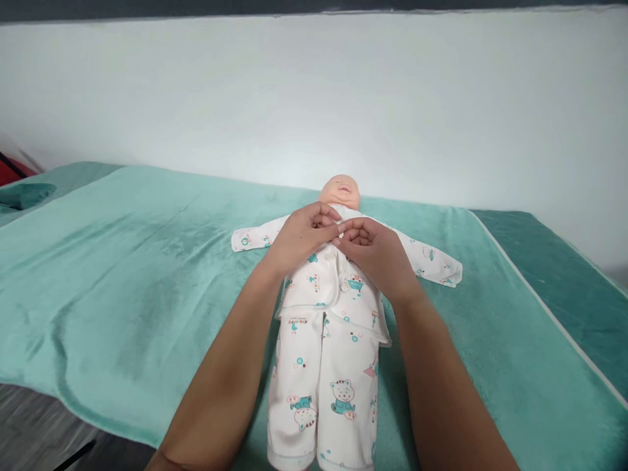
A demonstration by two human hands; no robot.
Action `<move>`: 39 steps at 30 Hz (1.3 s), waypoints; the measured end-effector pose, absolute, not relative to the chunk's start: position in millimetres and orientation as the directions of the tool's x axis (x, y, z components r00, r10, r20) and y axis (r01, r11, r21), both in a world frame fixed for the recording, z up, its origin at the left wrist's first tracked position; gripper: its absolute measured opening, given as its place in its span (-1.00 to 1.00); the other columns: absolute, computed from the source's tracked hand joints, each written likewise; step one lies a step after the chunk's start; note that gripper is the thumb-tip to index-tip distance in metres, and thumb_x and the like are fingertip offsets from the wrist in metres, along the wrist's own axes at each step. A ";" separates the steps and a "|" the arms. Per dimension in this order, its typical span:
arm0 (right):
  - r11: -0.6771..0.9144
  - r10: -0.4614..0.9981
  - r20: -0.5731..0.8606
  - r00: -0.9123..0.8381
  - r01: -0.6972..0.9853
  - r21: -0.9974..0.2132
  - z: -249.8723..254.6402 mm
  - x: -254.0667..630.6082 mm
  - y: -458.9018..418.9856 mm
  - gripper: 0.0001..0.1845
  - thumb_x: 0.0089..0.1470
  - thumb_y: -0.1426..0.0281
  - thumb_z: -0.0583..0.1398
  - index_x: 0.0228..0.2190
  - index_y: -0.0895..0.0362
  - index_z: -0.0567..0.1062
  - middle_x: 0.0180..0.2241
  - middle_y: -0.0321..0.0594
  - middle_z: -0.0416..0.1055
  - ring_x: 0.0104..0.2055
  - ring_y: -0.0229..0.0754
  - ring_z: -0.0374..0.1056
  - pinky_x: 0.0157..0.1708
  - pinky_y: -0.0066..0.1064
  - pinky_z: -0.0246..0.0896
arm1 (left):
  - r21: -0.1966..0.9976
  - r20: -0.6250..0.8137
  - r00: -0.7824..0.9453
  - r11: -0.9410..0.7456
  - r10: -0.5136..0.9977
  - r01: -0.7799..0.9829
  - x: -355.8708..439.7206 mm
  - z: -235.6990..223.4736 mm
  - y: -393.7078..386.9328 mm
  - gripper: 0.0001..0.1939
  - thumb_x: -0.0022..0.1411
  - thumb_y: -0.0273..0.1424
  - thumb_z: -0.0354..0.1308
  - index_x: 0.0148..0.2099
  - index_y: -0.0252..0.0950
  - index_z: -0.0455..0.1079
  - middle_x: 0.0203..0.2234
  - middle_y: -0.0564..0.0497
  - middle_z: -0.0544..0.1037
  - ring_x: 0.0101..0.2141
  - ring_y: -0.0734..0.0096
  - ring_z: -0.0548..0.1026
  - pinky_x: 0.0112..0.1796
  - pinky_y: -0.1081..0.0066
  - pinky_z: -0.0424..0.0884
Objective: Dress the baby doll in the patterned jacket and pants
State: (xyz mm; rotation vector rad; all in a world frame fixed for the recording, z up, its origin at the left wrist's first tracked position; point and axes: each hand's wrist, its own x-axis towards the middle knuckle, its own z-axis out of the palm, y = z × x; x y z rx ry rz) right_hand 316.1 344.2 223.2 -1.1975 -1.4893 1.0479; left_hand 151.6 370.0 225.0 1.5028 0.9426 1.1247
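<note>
A baby doll (342, 190) lies on its back with its head toward the wall. It wears a white printed baby jacket (314, 281) and matching white trousers (343, 392) with bear figures. The jacket's sleeves spread out to both sides. My left hand (311, 229) and my right hand (367, 245) meet over the doll's upper chest, fingertips pinched at the jacket's front edge near the neck. Lower down, the front panels overlap. My fingers hide the exact spot they grip.
A light green plush blanket (147, 281) lies under the doll, over a darker green cover (554, 275) seen at the right. Behind stands a white wall (314, 98). Something red (12, 171) shows at the far left, and grey floor (39, 432) at the lower left.
</note>
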 end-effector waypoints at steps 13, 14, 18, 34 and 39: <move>0.288 0.955 0.204 -0.217 0.500 -0.817 227.9 311.8 335.2 -0.61 0.05 0.36 0.30 -0.07 -0.02 0.40 -0.48 -0.47 0.27 -0.47 -0.29 0.23 -0.42 -0.39 0.13 | 0.998 0.047 0.303 -0.032 0.952 -0.054 139.2 229.6 370.1 -0.71 0.01 -0.36 0.41 -0.18 -0.20 0.50 -0.44 0.07 0.50 -0.51 0.52 0.37 -0.51 0.46 0.20; 0.298 0.952 0.212 -0.219 0.522 -0.799 228.0 311.1 334.8 -0.61 0.05 0.36 0.29 -0.06 -0.01 0.39 -0.48 -0.47 0.27 -0.47 -0.28 0.23 -0.42 -0.39 0.12 | 0.998 0.043 0.302 -0.027 0.952 -0.059 139.3 229.2 370.6 -0.70 0.01 -0.37 0.41 -0.17 -0.20 0.50 -0.45 0.08 0.49 -0.51 0.52 0.37 -0.52 0.46 0.18; 0.318 0.948 0.230 -0.221 0.586 -0.745 227.2 308.5 333.2 -0.59 0.07 0.37 0.26 -0.02 -0.02 0.38 -0.48 -0.46 0.28 -0.46 -0.27 0.24 -0.42 -0.39 0.10 | 0.999 0.030 0.298 -0.017 0.954 -0.047 139.0 229.6 370.2 -0.68 0.01 -0.38 0.40 -0.15 -0.21 0.49 -0.44 0.07 0.51 -0.52 0.52 0.37 -0.54 0.48 0.15; 0.250 0.967 0.147 -0.207 0.673 -0.696 236.8 309.0 323.5 -0.54 0.08 0.42 0.19 0.03 0.05 0.26 -0.36 -0.36 0.44 -0.39 -0.21 0.36 -0.40 -0.39 0.15 | 0.991 0.025 0.316 -0.066 0.948 0.119 132.0 233.1 368.7 -0.71 0.08 -0.37 0.33 -0.11 -0.26 0.47 -0.35 0.04 0.52 -0.48 0.55 0.38 -0.53 0.51 0.21; 0.147 0.989 0.050 -0.143 0.823 -0.548 248.6 308.8 311.7 -0.84 0.10 0.32 0.19 -0.30 0.05 0.28 -0.47 -0.33 0.42 -0.50 -0.21 0.26 -0.51 -0.36 -0.01 | 0.981 0.025 0.325 -0.087 0.946 0.176 130.4 233.6 367.3 -0.77 0.12 -0.32 0.33 -0.16 -0.26 0.50 -0.43 0.08 0.44 -0.50 0.57 0.32 -0.54 0.51 0.19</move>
